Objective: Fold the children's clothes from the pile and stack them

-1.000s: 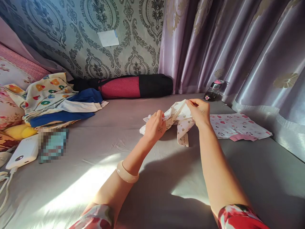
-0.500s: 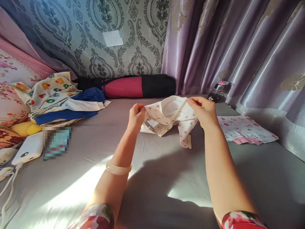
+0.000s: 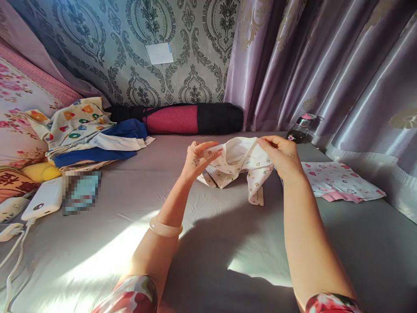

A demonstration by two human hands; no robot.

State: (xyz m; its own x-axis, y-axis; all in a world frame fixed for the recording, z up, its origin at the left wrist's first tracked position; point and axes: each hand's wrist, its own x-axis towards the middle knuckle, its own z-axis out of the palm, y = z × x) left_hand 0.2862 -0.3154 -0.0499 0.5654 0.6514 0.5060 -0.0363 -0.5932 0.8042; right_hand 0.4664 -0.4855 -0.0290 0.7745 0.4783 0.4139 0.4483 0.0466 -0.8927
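A small white baby top with a fine scattered print is stretched between my two hands, just over the grey bedsheet. Its crossed neckline faces up, and one sleeve hangs down on the right. My left hand has the shoulder on the left, cloth showing between thumb and forefinger. Thumb and fingers of my right hand pinch the other shoulder beside the neckline. To the right of that hand lies a folded white garment with pink and red prints and a pink edge, partly hidden by my forearm.
Clothes are heaped at the left by a floral pillow. A white power bank with a cable lies nearer me. Along the wall rests a red-and-black long bag. A bottle stands by the purple curtain.
My left hand moved left from the bunched cloth to the shoulder, then loosened its fingers and shifted slightly right. The baby top has spread out, showing its neckline. My right hand keeps its pinch.
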